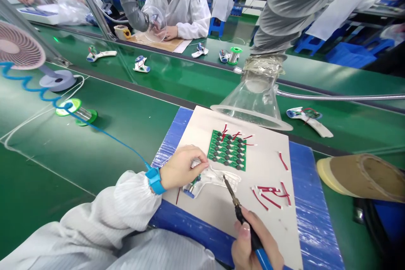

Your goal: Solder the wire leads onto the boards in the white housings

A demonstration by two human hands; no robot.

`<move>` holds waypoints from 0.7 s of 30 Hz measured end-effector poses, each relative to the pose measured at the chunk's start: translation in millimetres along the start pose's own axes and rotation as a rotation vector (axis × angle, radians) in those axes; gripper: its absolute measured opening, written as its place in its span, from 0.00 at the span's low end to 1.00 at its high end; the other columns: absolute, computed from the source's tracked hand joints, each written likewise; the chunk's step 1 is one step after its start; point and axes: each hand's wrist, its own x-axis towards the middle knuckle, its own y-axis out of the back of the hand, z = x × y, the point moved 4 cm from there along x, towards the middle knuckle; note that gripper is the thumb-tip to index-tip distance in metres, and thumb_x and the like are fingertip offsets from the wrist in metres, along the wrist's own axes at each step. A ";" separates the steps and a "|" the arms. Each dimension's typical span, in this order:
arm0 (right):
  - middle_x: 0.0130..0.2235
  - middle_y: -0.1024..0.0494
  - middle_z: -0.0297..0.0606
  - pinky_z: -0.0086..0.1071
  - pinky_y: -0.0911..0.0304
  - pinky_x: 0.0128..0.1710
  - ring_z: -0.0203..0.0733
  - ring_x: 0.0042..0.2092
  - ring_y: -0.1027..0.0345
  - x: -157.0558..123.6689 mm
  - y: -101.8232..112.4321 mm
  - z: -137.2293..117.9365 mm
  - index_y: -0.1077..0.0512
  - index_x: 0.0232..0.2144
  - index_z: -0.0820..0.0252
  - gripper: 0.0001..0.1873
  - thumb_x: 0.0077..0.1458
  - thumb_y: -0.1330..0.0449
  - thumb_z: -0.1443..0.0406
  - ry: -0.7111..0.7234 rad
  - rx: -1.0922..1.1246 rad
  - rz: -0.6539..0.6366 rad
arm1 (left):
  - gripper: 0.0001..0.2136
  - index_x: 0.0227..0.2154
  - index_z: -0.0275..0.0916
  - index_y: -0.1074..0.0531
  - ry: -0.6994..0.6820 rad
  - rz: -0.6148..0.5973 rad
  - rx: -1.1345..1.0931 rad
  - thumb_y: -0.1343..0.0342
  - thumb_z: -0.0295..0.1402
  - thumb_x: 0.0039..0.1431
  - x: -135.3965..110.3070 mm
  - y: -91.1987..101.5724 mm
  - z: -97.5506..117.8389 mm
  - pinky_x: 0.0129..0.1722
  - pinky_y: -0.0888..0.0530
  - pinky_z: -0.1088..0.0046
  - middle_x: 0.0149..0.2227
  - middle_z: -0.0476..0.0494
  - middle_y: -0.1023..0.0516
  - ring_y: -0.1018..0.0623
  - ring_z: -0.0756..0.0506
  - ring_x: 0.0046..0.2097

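My right hand point(253, 240) grips a soldering iron point(234, 200) by its black and blue handle, its tip over a white handle-shaped plastic shell point(218, 177). My left hand point(183, 166), thumb and forefinger pinched, holds a thin strand of solder wire reaching towards the iron's tip. Whether tip and wire touch the shell, I cannot tell. Partly under my left hand is the shell's blue end with a small circuit board. Just beyond lies a green circuit board panel point(228, 154) with several round black parts and red wires. A blue wrist strap point(155, 180) circles my left wrist.
Short red wires point(272, 196) lie on the pale work board point(253, 223). A clear fume hood point(253, 103) hangs over its far edge. To the right is a cardboard tube point(360, 175); at left, a solder spool point(82, 113) and fan point(22, 46). A co-worker point(193, 4) sits opposite.
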 end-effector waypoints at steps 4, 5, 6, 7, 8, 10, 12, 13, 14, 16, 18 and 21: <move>0.32 0.22 0.39 0.34 0.32 0.31 0.39 0.31 0.28 4.6 -1.9 -4.6 0.26 0.40 0.58 0.07 0.60 0.44 0.67 0.085 -0.025 -0.018 | 0.04 0.28 0.39 0.27 -0.008 -0.006 -0.014 0.43 0.28 0.59 0.1 1.9 1.4 0.43 0.27 0.70 0.34 0.45 0.19 0.21 0.46 0.39; 0.32 0.22 0.39 0.34 0.32 0.32 0.39 0.32 0.28 5.5 -2.2 -5.5 0.26 0.40 0.58 0.07 0.60 0.44 0.67 0.110 -0.032 -0.024 | 0.04 0.28 0.39 0.27 -0.009 -0.006 -0.019 0.43 0.28 0.59 0.1 2.4 1.7 0.43 0.27 0.70 0.34 0.45 0.19 0.21 0.47 0.38; 0.32 0.23 0.39 0.34 0.32 0.32 0.39 0.33 0.28 6.0 -2.4 -6.2 0.26 0.40 0.58 0.07 0.60 0.44 0.67 0.133 -0.039 -0.032 | 0.04 0.28 0.39 0.27 -0.011 -0.006 -0.023 0.43 0.29 0.59 0.0 2.8 1.9 0.43 0.27 0.70 0.34 0.45 0.19 0.21 0.47 0.38; 0.32 0.23 0.39 0.34 0.32 0.33 0.39 0.33 0.28 6.3 -2.6 -6.5 0.27 0.40 0.58 0.07 0.60 0.44 0.67 0.151 -0.046 -0.043 | 0.04 0.28 0.39 0.27 -0.012 -0.007 -0.026 0.43 0.29 0.59 -0.1 2.9 1.8 0.43 0.27 0.70 0.34 0.45 0.19 0.22 0.47 0.38; 0.32 0.23 0.39 0.34 0.32 0.33 0.40 0.33 0.28 6.5 -2.7 -6.5 0.27 0.40 0.58 0.07 0.60 0.44 0.67 0.162 -0.053 -0.052 | 0.05 0.28 0.38 0.27 -0.013 -0.008 -0.026 0.43 0.29 0.59 -0.3 2.8 1.6 0.43 0.27 0.70 0.34 0.45 0.19 0.22 0.47 0.38; 0.32 0.22 0.39 0.35 0.32 0.34 0.40 0.34 0.28 6.6 -2.6 -5.8 0.27 0.40 0.58 0.08 0.59 0.44 0.68 0.167 -0.061 -0.065 | 0.05 0.28 0.38 0.27 -0.010 -0.012 -0.022 0.43 0.29 0.59 -0.6 1.7 0.4 0.43 0.27 0.70 0.34 0.44 0.19 0.22 0.47 0.38; 0.32 0.22 0.38 0.34 0.32 0.34 0.40 0.33 0.27 6.7 -2.2 -5.5 0.26 0.40 0.58 0.08 0.59 0.44 0.69 0.172 -0.066 -0.065 | 0.05 0.28 0.38 0.27 -0.007 -0.013 -0.021 0.43 0.30 0.59 -0.9 0.4 -0.8 0.43 0.27 0.70 0.33 0.45 0.19 0.22 0.47 0.38; 0.32 0.22 0.38 0.33 0.32 0.34 0.39 0.33 0.27 6.8 -2.0 -5.6 0.26 0.39 0.58 0.08 0.59 0.43 0.69 0.180 -0.069 -0.061 | 0.05 0.28 0.38 0.27 -0.007 -0.013 -0.022 0.43 0.30 0.59 -1.0 -0.2 -1.1 0.43 0.27 0.70 0.33 0.45 0.19 0.22 0.47 0.38; 0.32 0.23 0.37 0.32 0.32 0.35 0.38 0.33 0.27 7.0 -1.9 -5.9 0.26 0.39 0.58 0.08 0.58 0.43 0.69 0.191 -0.070 -0.057 | 0.05 0.28 0.38 0.27 -0.007 -0.015 -0.022 0.43 0.30 0.59 -1.1 -0.7 -1.1 0.43 0.27 0.70 0.33 0.45 0.19 0.22 0.47 0.38; 0.32 0.23 0.36 0.31 0.33 0.35 0.37 0.33 0.27 7.7 -1.8 -6.4 0.26 0.40 0.58 0.08 0.58 0.43 0.70 0.210 -0.067 -0.056 | 0.04 0.28 0.38 0.27 -0.008 -0.019 -0.017 0.43 0.29 0.59 -1.1 -1.4 -0.5 0.43 0.28 0.70 0.33 0.45 0.19 0.22 0.47 0.38; 0.33 0.23 0.35 0.30 0.33 0.35 0.37 0.32 0.28 8.6 -1.8 -6.2 0.26 0.41 0.58 0.09 0.58 0.43 0.70 0.220 -0.060 -0.064 | 0.04 0.28 0.37 0.26 -0.008 -0.026 -0.009 0.43 0.28 0.59 -1.2 -1.8 0.4 0.43 0.28 0.70 0.33 0.45 0.19 0.22 0.46 0.38; 0.32 0.23 0.35 0.31 0.33 0.34 0.38 0.32 0.27 9.5 -1.6 -5.3 0.27 0.41 0.57 0.09 0.59 0.43 0.69 0.231 -0.066 -0.080 | 0.04 0.28 0.37 0.26 -0.013 -0.028 -0.002 0.42 0.28 0.58 -1.6 -2.0 0.8 0.42 0.28 0.70 0.33 0.45 0.19 0.22 0.46 0.38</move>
